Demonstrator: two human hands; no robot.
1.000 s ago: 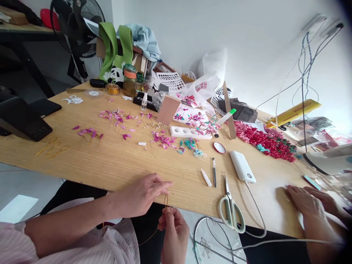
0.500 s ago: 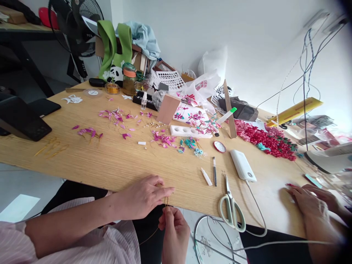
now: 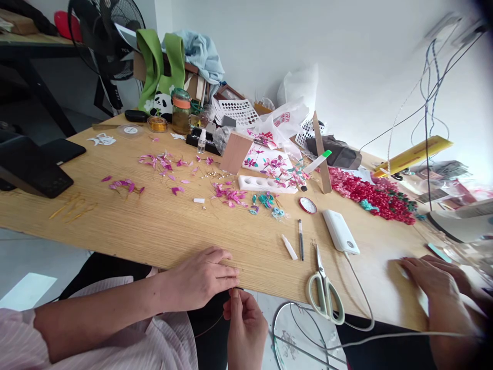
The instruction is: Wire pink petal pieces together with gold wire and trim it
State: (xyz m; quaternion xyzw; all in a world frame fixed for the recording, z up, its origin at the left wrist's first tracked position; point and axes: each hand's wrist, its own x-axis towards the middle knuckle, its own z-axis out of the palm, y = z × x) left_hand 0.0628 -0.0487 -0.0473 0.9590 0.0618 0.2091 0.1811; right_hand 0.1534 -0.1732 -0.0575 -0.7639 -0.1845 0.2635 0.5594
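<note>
Right at the near edge of the table (image 3: pixel 162 226), the fingertips of both hands meet on a thin golden wire (image 3: pixel 215 322): the right hand (image 3: pixel 246 329), below the edge, has thumb and forefinger closed on the wire's upper end, while the left hand (image 3: pixel 200 277) rests on the table rim with its fingers drawn together and pointing right, their tips just beside that pinch. Whether the left fingers actually grip the wire or only steady it cannot be told. From the pinch the wire trails down and to the left over the lap. To work such fine wire well, I judge that the pinch should sit close to the point being bent, with the left fingertips bracing just beside it so the strand turns cleanly rather than kinking. Further out on the right lie scissors (image 3: pixel 324 290), a white power bank (image 3: pixel 340 231) and a dark pen (image 3: pixel 300 239). Pink petals (image 3: pixel 229 195) are scattered farther back, and red flowers (image 3: pixel 370 198) are heaped at the far right. Another person's hands (image 3: pixel 435 280) rest on the table at the near right.
</note>
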